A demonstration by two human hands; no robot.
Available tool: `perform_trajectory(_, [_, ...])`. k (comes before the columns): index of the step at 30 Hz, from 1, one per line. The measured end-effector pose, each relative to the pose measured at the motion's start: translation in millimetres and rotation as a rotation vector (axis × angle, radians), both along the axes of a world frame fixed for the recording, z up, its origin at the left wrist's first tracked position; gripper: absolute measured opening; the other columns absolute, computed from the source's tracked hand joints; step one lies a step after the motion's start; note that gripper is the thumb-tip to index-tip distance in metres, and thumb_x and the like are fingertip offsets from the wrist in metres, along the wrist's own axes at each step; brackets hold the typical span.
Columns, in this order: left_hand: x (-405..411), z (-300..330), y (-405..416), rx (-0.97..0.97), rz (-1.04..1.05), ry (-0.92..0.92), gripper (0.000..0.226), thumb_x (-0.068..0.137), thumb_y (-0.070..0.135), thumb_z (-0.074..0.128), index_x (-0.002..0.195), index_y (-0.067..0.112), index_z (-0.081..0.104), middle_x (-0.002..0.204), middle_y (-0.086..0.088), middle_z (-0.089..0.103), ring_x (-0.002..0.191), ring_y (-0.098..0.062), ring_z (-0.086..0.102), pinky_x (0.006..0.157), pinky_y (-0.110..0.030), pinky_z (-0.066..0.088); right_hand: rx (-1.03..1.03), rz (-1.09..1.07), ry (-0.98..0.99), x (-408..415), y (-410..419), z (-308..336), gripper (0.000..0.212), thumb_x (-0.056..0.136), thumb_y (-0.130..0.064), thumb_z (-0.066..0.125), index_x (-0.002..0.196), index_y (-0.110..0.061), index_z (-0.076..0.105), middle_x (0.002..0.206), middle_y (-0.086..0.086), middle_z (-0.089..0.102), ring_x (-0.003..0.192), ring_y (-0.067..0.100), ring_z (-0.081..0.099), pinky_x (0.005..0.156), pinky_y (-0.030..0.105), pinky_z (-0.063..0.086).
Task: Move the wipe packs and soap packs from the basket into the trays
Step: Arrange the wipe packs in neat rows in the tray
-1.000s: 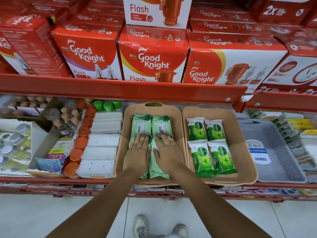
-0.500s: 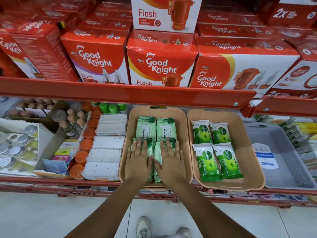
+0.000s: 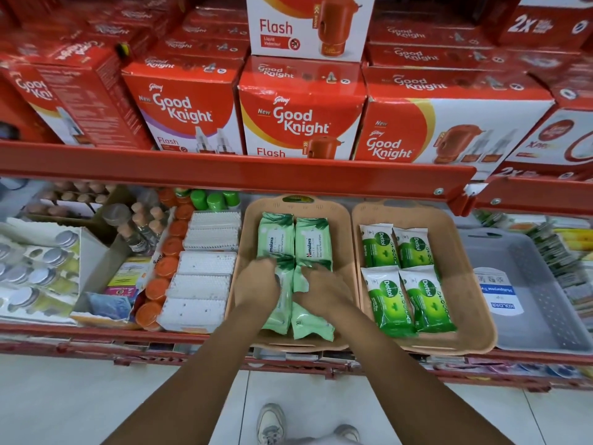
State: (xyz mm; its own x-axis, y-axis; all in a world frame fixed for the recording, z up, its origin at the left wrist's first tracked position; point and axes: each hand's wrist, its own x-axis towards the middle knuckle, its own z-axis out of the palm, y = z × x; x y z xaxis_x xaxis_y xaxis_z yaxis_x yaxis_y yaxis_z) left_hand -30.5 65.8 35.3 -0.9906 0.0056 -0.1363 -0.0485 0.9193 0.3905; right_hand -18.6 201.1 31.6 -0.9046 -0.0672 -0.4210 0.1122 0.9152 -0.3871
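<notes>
1. Four pale green wipe packs point(image 3: 293, 277) lie flat in the left tray point(image 3: 343, 248), two at the rear and two at the front, side by side and touching.
2. The left hand point(image 3: 258, 285) rests on the front-left wipe pack, fingers curled at its rear edge; whether it is gripping cannot be told.
3. The right hand point(image 3: 321, 289) rests on the front-right wipe pack, fingers bent; grip likewise cannot be told.
4. Four green soap packs point(image 3: 406, 277) lie in a two-by-two block in the right tray point(image 3: 468, 303), just beside the left tray.
5. A grey basket point(image 3: 552, 319) stands right of the trays, with a white label inside.
6. All three sit on the lower shelf point(image 3: 96, 332).
7. White boxes point(image 3: 205, 271) and orange caps point(image 3: 165, 268) lie left of the trays.
8. Red cartons point(image 3: 301, 114) fill the upper shelf.
</notes>
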Motion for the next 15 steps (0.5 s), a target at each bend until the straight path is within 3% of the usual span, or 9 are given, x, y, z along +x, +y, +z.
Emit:
perform_trajectory(2, [-7.6,7.7,-3.6,0.010,-0.015,-0.017,0.025,0.085,0.014,0.053,0.107,0.014,0.064,0.100,-0.013,0.068,0.092,-0.032,0.062,0.073,-0.037,0.053,-0.041,-0.008,-0.037,-0.3,7.5,-0.6,0.058,0.081,-0.045,0.060,0.133,-0.022,0.049,0.141,0.008,0.046,0.126,0.035,0.045,0.100,0.039,0.042])
perform_trajectory(4, [-9.3,8.0,-2.3,-0.029,-0.098,-0.131,0.033,0.087,0.026,0.056,0.119,0.016,0.058,0.115,-0.011,0.064,0.104,-0.031,0.058,0.083,-0.038,0.051,-0.052,-0.006,-0.069,3.1,12.3,-2.5,0.066,0.083,-0.046,0.057,0.142,-0.022,0.039,0.151,0.005,0.036,0.134,0.032,0.037,0.108,0.039,0.036])
perform_trajectory(7, [1.6,-7.2,3.6,-0.090,-0.159,-0.276,0.060,0.088,0.037,0.057,0.140,0.017,0.035,0.151,-0.008,0.030,0.137,-0.033,0.026,0.103,-0.044,0.038,-0.044,0.008,-0.053,8.0,11.9,-4.3,0.071,0.085,-0.048,0.055,0.147,-0.022,0.032,0.157,0.003,0.026,0.138,0.033,0.032,0.110,0.040,0.031])
perform_trajectory(9, [10.2,-15.2,4.8,-0.070,-0.115,-0.268,0.074,0.087,0.040,0.057,0.147,0.021,0.019,0.158,-0.004,0.009,0.143,-0.035,0.005,0.107,-0.044,0.032,-0.038,0.021,-0.037,9.5,9.8,-3.3,0.071,0.086,-0.051,0.053,0.148,-0.022,0.030,0.159,0.003,0.023,0.139,0.034,0.030,0.112,0.040,0.028])
perform_trajectory(10, [13.3,-18.7,4.7,-0.053,-0.085,-0.250,0.077,0.086,0.041,0.058,0.148,0.023,0.015,0.159,-0.001,0.004,0.142,-0.036,0.003,0.105,-0.045,0.034,-0.034,0.024,-0.033,9.7,8.9,-3.5,0.072,0.087,-0.051,0.053,0.148,-0.023,0.029,0.159,0.004,0.021,0.140,0.034,0.028,0.113,0.041,0.026])
perform_trajectory(13, [21.7,-23.7,7.3,-0.033,-0.044,-0.178,0.076,0.085,0.041,0.059,0.147,0.026,0.016,0.159,0.004,0.003,0.136,-0.030,0.029,0.089,-0.040,0.048,-0.016,0.014,-0.043,14.9,8.4,-5.9,0.071,0.088,-0.048,0.051,0.149,-0.024,0.024,0.161,0.005,0.014,0.144,0.038,0.019,0.115,0.046,0.023])
perform_trajectory(15, [21.2,-20.9,7.9,-0.059,-0.047,-0.157,0.076,0.083,0.041,0.061,0.146,0.025,0.023,0.158,0.002,0.010,0.127,-0.025,0.044,0.081,-0.034,0.049,-0.015,0.001,-0.033,19.5,8.2,-7.6,0.069,0.090,-0.044,0.049,0.150,-0.025,0.022,0.161,0.006,0.013,0.144,0.042,0.014,0.116,0.048,0.021])
